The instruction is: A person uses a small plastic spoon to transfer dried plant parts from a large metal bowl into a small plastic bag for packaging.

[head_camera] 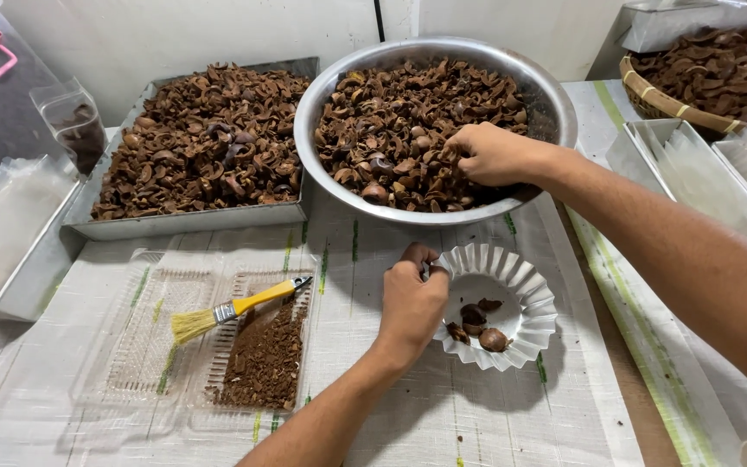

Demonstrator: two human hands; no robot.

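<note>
the right hand (pixel 496 154) is clenched on brown shell pieces (pixel 391 130) inside the metal bowl (pixel 555 104). the left hand (pixel 412 303) pinches the rim of the white fluted dish (pixel 520 290), which is light and may tip, spilling its few pieces.

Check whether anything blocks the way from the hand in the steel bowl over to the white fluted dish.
Nothing visible does. The right hand rests on the brown shell pieces in the steel bowl; only the bowl's near rim lies between it and the white fluted dish, which the left hand steadies.

A food-packing workbench: heaped metal tray (pixel 114 227), steel bowl (pixel 555 108), stacked clear packaging trays (pixel 702 177), woven table cover (pixel 477 415).
</note>
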